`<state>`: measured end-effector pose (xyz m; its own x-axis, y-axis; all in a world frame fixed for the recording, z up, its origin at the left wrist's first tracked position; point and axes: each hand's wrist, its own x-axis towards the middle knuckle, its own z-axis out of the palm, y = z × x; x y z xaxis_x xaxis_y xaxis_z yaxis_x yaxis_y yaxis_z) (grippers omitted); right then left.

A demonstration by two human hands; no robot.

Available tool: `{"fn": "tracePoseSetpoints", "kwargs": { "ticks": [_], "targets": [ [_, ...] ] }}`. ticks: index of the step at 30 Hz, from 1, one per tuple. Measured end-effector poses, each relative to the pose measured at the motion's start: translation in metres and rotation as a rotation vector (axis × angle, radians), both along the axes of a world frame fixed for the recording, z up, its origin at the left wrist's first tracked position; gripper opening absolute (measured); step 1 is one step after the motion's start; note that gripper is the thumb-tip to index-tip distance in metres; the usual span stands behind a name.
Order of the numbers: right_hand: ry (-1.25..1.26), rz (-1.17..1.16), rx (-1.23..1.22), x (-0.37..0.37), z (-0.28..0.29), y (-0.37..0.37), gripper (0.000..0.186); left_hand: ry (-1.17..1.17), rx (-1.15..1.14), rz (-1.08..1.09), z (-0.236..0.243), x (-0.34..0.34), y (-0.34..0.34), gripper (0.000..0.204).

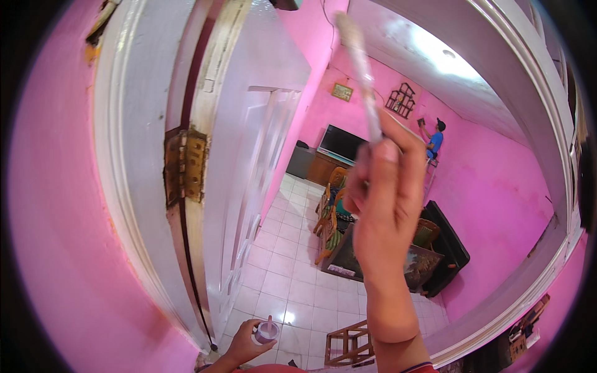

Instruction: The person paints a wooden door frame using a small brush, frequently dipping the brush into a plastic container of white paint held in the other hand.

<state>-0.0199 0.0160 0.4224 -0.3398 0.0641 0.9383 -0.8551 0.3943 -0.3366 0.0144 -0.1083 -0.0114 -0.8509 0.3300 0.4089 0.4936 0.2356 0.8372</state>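
Observation:
My right hand (388, 186) is raised in the doorway, its fingers closed around a paintbrush (367, 81) held upright, with the slightly blurred bristles near the top of the view. At the lower edge, my left hand (249, 339) grips a small pale cup (267, 333) with a pink stick standing in it. To the left are the grey-white door frame (134, 168) and the open white door (255, 56), joined by a worn metal hinge (189, 165).
Beyond the doorway are a television (341, 140), wooden chairs (329, 230), stacked furniture and boards (451, 242), and a person in blue (435, 143) high up at the pink wall. A wooden stool or frame (348, 348) stands low on the tiled floor (286, 286).

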Motion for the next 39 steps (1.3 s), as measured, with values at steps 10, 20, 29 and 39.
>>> {"fn": "tracePoseSetpoints", "kwargs": {
  "ticks": [10,20,29,39],
  "targets": [
    [0.041,0.099,0.008,-0.033,0.049,-0.034,0.023,-0.087,0.066,0.085,-0.003,0.004,-0.015,0.071],
    [0.207,0.041,-0.318,0.033,0.028,0.102,0.032,-0.124,-0.012,0.033,0.008,-0.002,-0.008,0.066],
    [0.341,-0.11,-0.524,0.1,0.025,0.215,0.035,-0.157,0.045,-0.12,0.003,-0.011,0.02,0.063],
    [0.419,-0.104,-0.642,0.144,0.021,0.289,0.035,-0.064,-0.011,-0.154,0.001,-0.016,0.041,0.061]
  ]
}}
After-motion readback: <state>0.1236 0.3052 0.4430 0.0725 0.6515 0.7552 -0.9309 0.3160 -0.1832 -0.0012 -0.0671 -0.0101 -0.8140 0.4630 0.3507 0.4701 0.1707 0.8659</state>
